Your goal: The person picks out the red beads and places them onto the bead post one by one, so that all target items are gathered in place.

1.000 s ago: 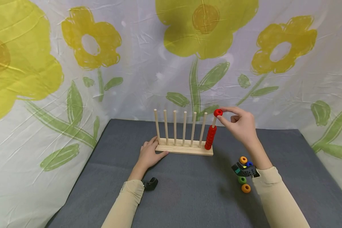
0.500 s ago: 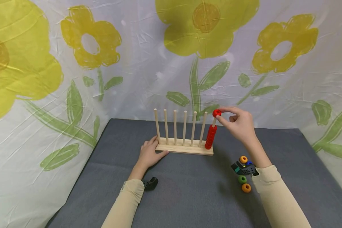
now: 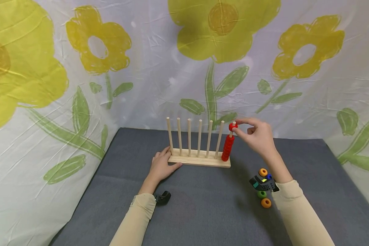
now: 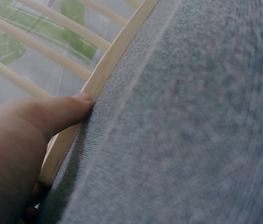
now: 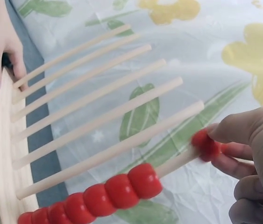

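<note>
A wooden peg stand [image 3: 196,159] with a row of upright rods stands on the cloth. My left hand [image 3: 161,166] grips its left end, thumb along the front edge and fingers behind; the left wrist view shows the thumb [image 4: 70,112] against the base. My right hand [image 3: 256,135] pinches a red bead [image 3: 232,127] between thumb and forefinger. That bead surrounds the upper part of the rightmost rod, whose tip shows above it. Lower on the same rod sits a stack of several red beads [image 3: 227,148], with a stretch of bare rod between. The other rods carry no beads.
Loose beads lie on the dark grey cloth [image 3: 196,205] beneath my right wrist: an orange one [image 3: 266,203], a green one [image 3: 262,194], another orange one and a blue one, partly covered by the black wrist camera [image 3: 262,184]. A flower-printed sheet [image 3: 153,85] hangs behind the stand.
The red bead in my right hand has shifted from over the rod's tip to slightly down around it. My left hand and the stand have stayed in place.
</note>
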